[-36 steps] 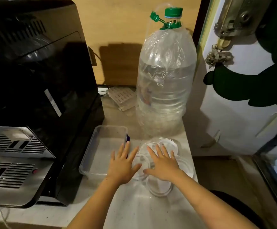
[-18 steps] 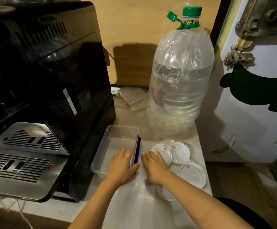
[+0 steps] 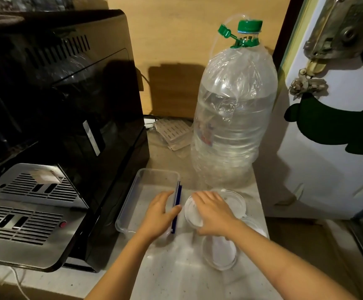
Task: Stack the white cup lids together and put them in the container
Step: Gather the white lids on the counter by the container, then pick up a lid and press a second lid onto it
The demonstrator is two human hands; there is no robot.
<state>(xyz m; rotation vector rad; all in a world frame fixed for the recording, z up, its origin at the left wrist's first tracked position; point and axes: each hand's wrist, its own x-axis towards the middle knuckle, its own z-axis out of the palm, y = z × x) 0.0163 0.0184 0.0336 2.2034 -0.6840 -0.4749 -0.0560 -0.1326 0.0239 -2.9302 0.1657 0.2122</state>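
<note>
Several white cup lids lie on the pale counter in front of the water bottle. My right hand [image 3: 214, 213] rests on one lid [image 3: 192, 215], fingers curled over its top. Another lid [image 3: 234, 200] lies just behind that hand, and a third lid [image 3: 220, 253] lies near my wrist. The clear rectangular container [image 3: 154, 176] with a blue clip on its right wall stands left of the lids. My left hand [image 3: 160, 215] grips that right wall, thumb outside and fingers inside.
A big clear water bottle [image 3: 233, 118] with a green cap stands behind the lids. A black coffee machine [image 3: 57, 126] with a metal drip tray fills the left. A white door [image 3: 332, 137] is at the right, past the counter's edge.
My left hand has moved onto the container's right wall and gripped it. My right hand has slid onto a lid and curled over it. The camera has shifted left.
</note>
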